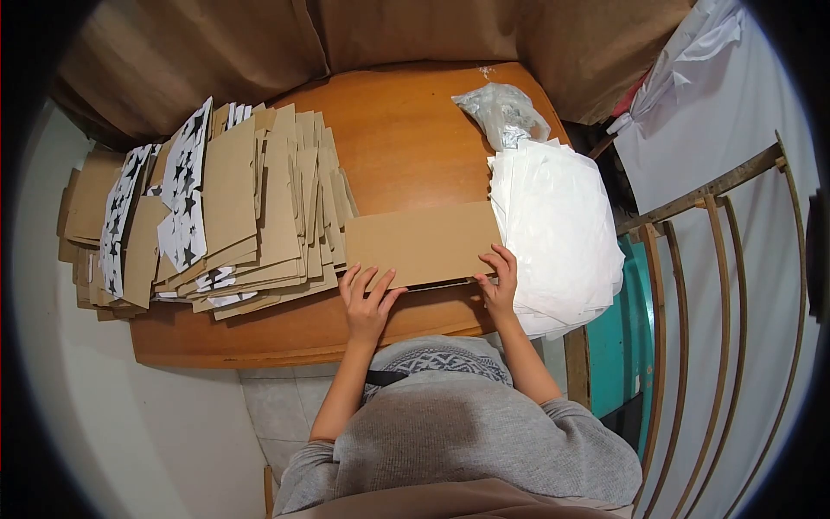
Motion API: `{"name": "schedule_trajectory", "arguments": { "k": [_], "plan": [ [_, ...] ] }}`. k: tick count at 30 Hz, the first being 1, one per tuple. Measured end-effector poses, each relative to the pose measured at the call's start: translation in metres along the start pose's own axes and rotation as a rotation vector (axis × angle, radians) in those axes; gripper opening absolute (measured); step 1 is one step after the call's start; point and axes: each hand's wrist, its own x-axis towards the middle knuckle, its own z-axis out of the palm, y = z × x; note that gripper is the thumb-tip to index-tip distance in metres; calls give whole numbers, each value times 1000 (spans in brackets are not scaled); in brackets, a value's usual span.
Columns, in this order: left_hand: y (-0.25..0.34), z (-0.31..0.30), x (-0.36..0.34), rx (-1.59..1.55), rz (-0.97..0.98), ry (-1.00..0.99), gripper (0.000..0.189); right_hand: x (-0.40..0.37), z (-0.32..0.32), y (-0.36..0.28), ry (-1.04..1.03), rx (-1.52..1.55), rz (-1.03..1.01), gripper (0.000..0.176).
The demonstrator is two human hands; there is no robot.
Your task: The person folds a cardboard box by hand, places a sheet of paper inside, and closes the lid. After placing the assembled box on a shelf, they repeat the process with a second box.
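A folded brown cardboard piece (422, 242) lies crosswise on the table in front of me, with a dark gap along its near edge. My left hand (367, 303) is at its near left corner, fingertips on the cardboard and thumb at the edge. At the near right corner, my right hand (499, 281) pinches the edge between thumb and fingers. To the left, a large heap of flat cardboard pieces (229, 195) leans in layers, some faced with black stars on white. A stack of white sheets (553, 233) sits just right of the cardboard.
A clear plastic bag (504, 112) rests behind the white sheets on the wooden table (393, 130). Brown curtains (415, 33) hang at the back. Wooden slats (722, 277) and a teal panel (618, 333) stand to the right; a pale wall (112, 372) is on the left.
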Motion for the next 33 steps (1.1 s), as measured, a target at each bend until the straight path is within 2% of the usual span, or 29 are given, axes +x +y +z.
{"name": "schedule_trajectory", "arguments": {
  "k": [7,12,16,22,27,30,31,33],
  "plan": [
    [-10,1,-11,3,21,-24,40,-12,2,3,-17,-63,-20,44],
    [-14,-1,-15,-47,2,-23,39,-17,0,-2,-13,-289,-122,40],
    [-18,-1,-19,-61,21,-29,38,-20,0,1,-39,-234,-80,39],
    [-22,4,-22,-67,40,-32,39,-13,-5,-4,-67,-323,-143,36],
    [-20,0,-19,24,71,-67,42,18,-8,-22,-100,-426,-191,27],
    [-16,-4,-15,138,70,-77,41,52,1,-29,-105,-348,-172,28],
    [-17,-2,-16,87,64,-74,40,65,2,-29,-148,-344,-206,35],
    [-18,2,-16,40,55,-67,39,90,6,-31,-206,-325,-165,36]
  ]
}}
